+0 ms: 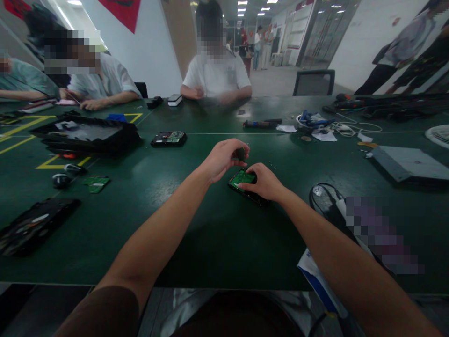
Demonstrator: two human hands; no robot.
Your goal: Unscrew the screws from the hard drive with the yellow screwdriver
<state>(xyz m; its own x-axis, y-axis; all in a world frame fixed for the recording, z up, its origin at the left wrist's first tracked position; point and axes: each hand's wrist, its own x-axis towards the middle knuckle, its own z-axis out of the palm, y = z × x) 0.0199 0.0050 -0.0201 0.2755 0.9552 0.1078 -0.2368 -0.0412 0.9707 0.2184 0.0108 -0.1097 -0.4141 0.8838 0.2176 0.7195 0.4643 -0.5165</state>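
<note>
A hard drive (257, 201) with a green circuit board (242, 178) on its upper face lies on the table in front of me. My right hand (264, 181) grips it, thumb across the board and fingers over the far side. Just above its far left end is my left hand (226, 159), fingers curled together. A small dark piece shows between those fingers, too unclear to name. Several tiny screws (272, 165) lie on the table beyond my right hand.
Another hard drive (169, 138) and a black tray (84, 133) are farther left. A loose green board (96, 183) and a black casing (35, 224) lie nearer. Cables (326, 189) and a grey metal box (410, 164) are at right. A person in white (217, 75) sits opposite.
</note>
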